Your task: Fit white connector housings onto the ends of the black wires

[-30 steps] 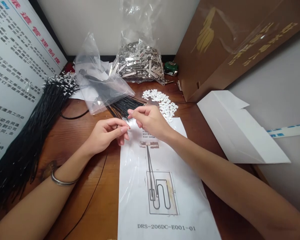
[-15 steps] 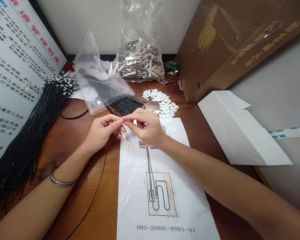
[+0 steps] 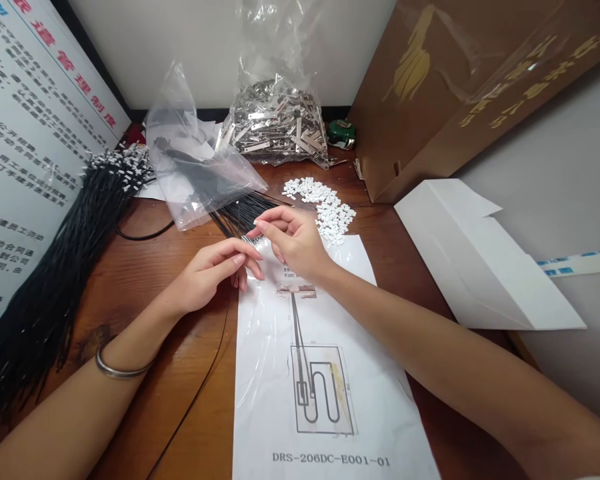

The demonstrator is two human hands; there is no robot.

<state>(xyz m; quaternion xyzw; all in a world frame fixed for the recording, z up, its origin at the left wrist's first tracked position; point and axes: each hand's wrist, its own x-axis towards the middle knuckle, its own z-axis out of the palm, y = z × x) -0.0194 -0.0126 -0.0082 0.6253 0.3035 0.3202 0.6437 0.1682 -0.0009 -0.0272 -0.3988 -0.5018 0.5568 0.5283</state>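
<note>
My left hand (image 3: 215,270) is closed, thumb against the forefinger, over the left edge of the printed drawing sheet (image 3: 265,387). A thin black wire (image 3: 200,393) hangs from under it and trails down across the table; its upper end is hidden by the fingers. Just to the right and slightly higher, my right hand (image 3: 297,243) is closed with thumb and forefinger pinched; whatever is between the tips is too small to make out. Behind the hands lies a bundle of black wires (image 3: 237,212) with metal ends. A pile of small white plastic housings (image 3: 333,217) lies beyond my right hand.
A clear bag of metal strips (image 3: 280,127) stands against the wall beside a green tape measure (image 3: 342,134). Another clear bag (image 3: 200,180) covers part of the wires. A thick black wire bundle (image 3: 55,280) lies left. A brown box (image 3: 430,100) and folded white card (image 3: 480,260) stand right.
My hands have come apart: the fingertips touched before and now have a small gap. My right hand has lifted a little up and away; the trailing wire has shifted slightly right.
</note>
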